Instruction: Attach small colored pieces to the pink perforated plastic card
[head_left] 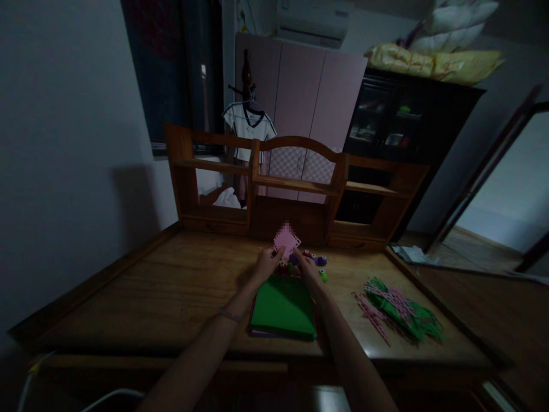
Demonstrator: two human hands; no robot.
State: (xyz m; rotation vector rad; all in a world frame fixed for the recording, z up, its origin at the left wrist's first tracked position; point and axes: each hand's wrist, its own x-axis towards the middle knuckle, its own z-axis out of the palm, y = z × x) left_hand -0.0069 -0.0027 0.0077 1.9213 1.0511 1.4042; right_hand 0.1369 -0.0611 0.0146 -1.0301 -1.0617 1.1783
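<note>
Hands (266, 264) (307, 268) pinch pink paper square (286, 242) together.

Your wooden tabletop (171, 286) carries a stack of paper (283, 312) with a green sheet on top, a cluster of small colourful punches (315, 260) just beyond it, and a heap of green and pink paper strips (398, 312) well to the right.

Both hands meet at mid-desk, the left hand (266, 264) and right hand (306, 268) pinching a small pink paper square (286, 241) between them. Just near of them, a stack of green paper sheets (283, 308) lies on the wooden desk (150, 286). To the right sits a heap of green and pink paper strips (398, 309); small round craft punches (315, 260) cluster beyond the hands, before the wooden shelf unit (295, 189) at the far edge.
</note>
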